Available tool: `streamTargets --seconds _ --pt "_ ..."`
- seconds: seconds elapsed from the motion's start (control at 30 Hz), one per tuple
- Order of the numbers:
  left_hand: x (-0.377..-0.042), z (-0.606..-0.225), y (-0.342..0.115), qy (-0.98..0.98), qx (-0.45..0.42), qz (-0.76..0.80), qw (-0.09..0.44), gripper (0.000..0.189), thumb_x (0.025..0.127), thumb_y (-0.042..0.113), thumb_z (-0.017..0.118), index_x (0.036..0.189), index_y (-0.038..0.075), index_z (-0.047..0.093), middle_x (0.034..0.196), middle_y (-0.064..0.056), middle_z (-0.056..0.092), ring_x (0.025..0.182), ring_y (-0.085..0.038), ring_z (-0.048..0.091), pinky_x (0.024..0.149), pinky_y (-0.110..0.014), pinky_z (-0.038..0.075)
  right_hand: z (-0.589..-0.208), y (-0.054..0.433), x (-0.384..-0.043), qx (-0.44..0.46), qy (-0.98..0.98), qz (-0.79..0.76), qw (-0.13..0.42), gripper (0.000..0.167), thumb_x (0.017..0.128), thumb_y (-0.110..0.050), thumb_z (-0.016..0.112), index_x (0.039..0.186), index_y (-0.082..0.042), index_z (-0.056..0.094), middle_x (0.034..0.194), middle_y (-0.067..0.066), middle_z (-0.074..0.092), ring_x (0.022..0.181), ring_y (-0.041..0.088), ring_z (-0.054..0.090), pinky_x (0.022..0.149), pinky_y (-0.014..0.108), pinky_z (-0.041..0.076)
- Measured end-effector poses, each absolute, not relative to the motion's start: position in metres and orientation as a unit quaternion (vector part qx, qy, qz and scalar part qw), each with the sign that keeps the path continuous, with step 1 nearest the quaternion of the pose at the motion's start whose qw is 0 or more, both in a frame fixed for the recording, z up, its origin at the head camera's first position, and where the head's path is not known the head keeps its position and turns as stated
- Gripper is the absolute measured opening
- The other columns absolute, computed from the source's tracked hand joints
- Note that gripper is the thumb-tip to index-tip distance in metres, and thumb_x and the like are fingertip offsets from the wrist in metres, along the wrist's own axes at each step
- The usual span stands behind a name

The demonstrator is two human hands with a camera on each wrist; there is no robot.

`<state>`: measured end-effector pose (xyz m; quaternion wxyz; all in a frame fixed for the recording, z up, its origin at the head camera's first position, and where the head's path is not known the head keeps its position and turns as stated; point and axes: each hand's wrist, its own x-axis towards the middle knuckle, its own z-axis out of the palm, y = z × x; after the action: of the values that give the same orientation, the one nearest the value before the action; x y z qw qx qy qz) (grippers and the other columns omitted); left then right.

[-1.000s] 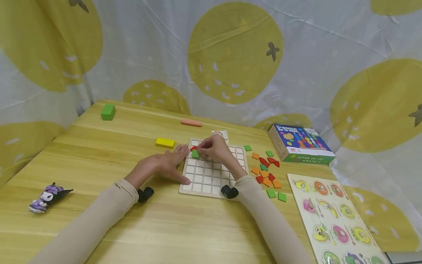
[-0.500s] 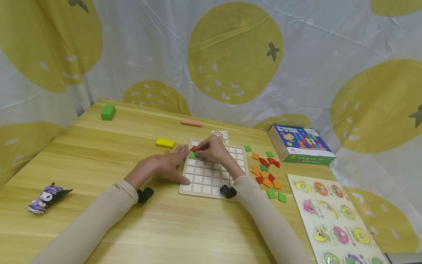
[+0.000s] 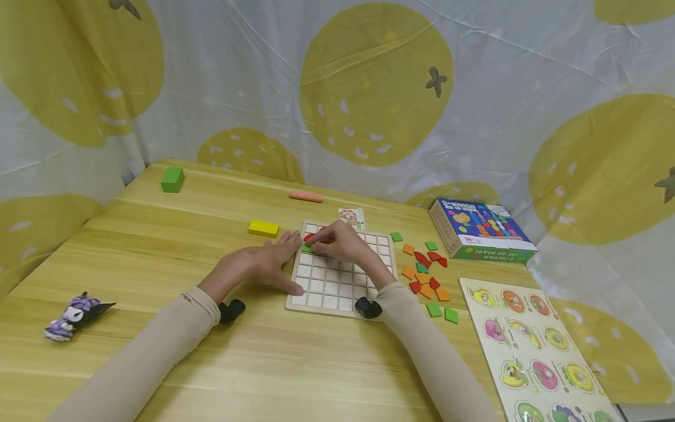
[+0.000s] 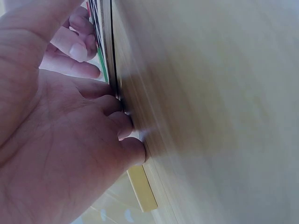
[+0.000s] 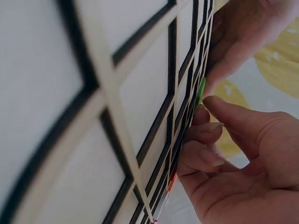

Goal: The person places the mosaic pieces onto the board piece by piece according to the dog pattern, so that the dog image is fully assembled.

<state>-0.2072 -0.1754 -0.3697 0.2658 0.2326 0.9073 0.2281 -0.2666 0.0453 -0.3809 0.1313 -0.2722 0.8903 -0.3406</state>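
**Green tile at the far left of a grid board, with both hands close by**

Lying in the leftmost column of the pale grid board [image 3: 331, 287]: the green tile [image 3: 306, 248], partly hidden by fingertips, just nearer than a red piece [image 3: 309, 238]. Reaching to that tile from the right: the right hand [image 3: 344, 242], with fingers curled and thumb tip close to the index finger. Pinching the tile or merely touching it: impossible to tell, even from the right wrist view. Laid along the board's left edge: the left hand [image 3: 266, 264], well opened, with thumb spread toward the near cells and nothing in its grasp. Just beyond the board: a small printed card [image 3: 351, 217]. Near the left hand: a yellow block [image 3: 263, 228]. Scattered on the table [image 3: 263, 357] to the right of the board: loose tiles [image 3: 426, 291] in orange, red and green. Farther right: a boxed bead set [image 3: 482, 231] and a fruit puzzle board [image 3: 527, 351]. Toward the table's far edge: a pink stick [image 3: 306, 196] and a green block [image 3: 172, 179]. At left: a small purple, black and white figure [image 3: 76, 316]. Hanging behind: a yellow-patterned curtain [image 3: 258, 70].
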Motion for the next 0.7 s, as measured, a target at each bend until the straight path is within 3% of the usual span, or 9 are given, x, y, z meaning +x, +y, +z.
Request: streamTargets --seconds 0.27,0.47,0.7 --pt "-0.209 -0.371 -0.173 0.906 0.23 0.23 0.272 0.125 0.093 0.055 0.081 0.171 -0.002 0.002 0.179 -0.022 -0.011 0.166 -0.041 -0.009 0.131 -0.066 0.003 -0.377 0.07 -0.266 -0.299 0.868 -0.376 0.128 0.021 0.099 -0.009 0.079 0.118 -0.003 0.083 0.115 0.01 0.081 0.081 0.009 0.063 0.074 0.021 0.051" --pt "-0.211 -0.372 -0.169 0.904 0.233 0.234 0.271 0.124 0.093 0.054 0.082 0.171 -0.003 0.004 0.179 -0.022 -0.009 0.166 -0.04 -0.009 0.132 -0.064 0.002 -0.371 0.135 -0.262 -0.246 0.859 -0.427 0.139 0.028 0.096 -0.009 0.083 0.122 0.0 0.08 0.1 0.011 0.076 0.077 0.019 0.06 0.068 0.025 0.048" --pt "-0.209 -0.371 -0.174 0.903 0.234 0.241 0.268 0.124 0.093 0.053 0.082 0.17 -0.005 0.004 0.179 -0.024 -0.008 0.166 -0.042 -0.008 0.132 -0.064 0.002 -0.375 0.2 -0.266 -0.182 0.88 -0.421 0.122 0.029 0.098 -0.01 0.081 0.124 0.001 0.078 0.104 0.011 0.073 0.087 0.023 0.064 0.073 0.023 0.053"
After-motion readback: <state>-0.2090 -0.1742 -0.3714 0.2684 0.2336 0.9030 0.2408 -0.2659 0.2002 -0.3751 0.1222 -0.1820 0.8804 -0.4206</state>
